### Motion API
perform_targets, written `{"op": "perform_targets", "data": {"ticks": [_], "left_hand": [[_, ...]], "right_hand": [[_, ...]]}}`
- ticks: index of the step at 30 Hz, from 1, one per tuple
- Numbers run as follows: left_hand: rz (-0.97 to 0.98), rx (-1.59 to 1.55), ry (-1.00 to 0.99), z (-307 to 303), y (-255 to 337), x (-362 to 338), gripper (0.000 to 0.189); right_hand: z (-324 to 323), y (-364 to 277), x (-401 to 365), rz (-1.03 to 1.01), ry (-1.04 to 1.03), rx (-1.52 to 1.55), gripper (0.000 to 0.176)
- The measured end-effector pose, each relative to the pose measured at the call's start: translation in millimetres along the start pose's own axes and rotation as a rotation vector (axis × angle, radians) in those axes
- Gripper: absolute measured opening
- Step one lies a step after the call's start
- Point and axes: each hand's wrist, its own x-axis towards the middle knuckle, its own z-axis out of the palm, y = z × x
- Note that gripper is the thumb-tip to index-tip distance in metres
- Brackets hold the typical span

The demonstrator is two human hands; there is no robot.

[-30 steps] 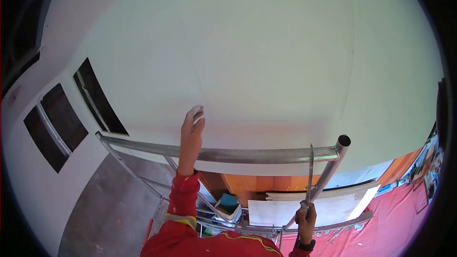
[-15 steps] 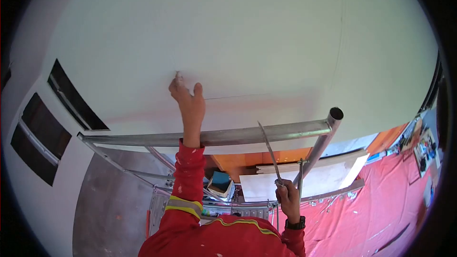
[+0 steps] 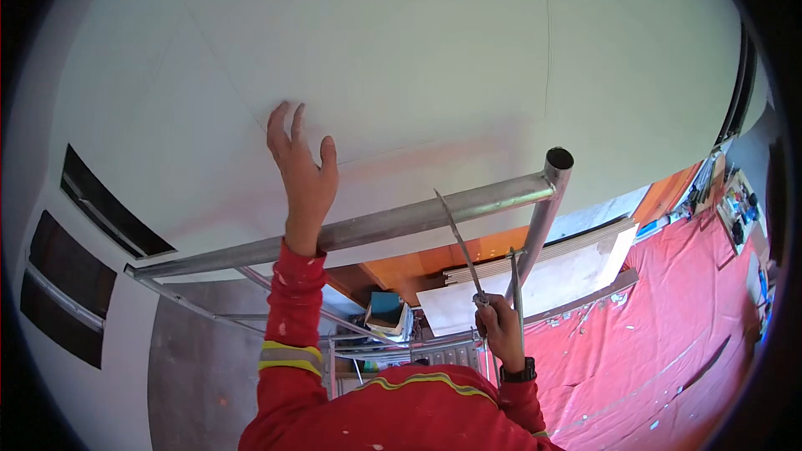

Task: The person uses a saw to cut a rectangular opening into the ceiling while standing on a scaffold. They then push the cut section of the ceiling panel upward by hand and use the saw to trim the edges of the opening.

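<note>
Plainly, right hand (image 3: 501, 332) wields blade (image 3: 459, 240), left (image 3: 306, 174) near lines (image 3: 384, 153).

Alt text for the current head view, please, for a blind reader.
A person's left hand, fingers spread, reaches to a pale surface marked with thin lines; the right hand holds a long blade. A metal rail crosses the view; a red sheet lies below.

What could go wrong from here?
Cut: the right hand holds a long bare blade; the ungloved left hand could get nicked if they meet.
Snag: the blade might catch the metal rail.
Drop: if it slips, it could fall towards the red sheet.
</note>
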Motion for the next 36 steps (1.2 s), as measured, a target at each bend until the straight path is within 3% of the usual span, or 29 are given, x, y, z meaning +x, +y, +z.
{"op": "perform_targets", "data": {"ticks": [3,6,12,18,21,24,32,36], "left_hand": [[0.198,0.166,-0.002,-10.2,9.7,41.3,0.058],[0.314,0.388,0.155,-1.7,-11.3,89.4,0.063],[0.378,0.402,0.235,20.7,-53.7,118.5,0.07],[0.309,0.53,0.192,18.5,-49.3,115.4,0.068],[0.175,0.308,0.356,21.2,-50.0,114.6,0.068],[0.09,0.253,0.393,18.5,-34.2,115.6,0.063],[0.158,0.242,0.389,28.5,-48.0,122.7,0.059],[0.088,0.178,0.414,32.8,-50.9,123.7,0.057]], "right_hand": [[-0.8,0.0,-4.2,0.005,0.011,-0.01,0.029],[-0.2,3.2,-7.1,0.01,0.01,0.012,0.031],[4.1,3.5,-2.6,-0.012,0.053,0.015,0.031],[3.0,6.5,2.4,-0.032,0.066,0.029,0.029],[3.5,4.5,0.2,-0.012,0.083,0.032,0.028],[-0.6,9.2,-2.2,-0.026,0.079,0.005,0.027],[2.4,2.6,9.4,-0.075,0.057,0.032,0.023],[12.6,-1.5,20.6,-0.104,-0.001,0.091,0.034]]}}
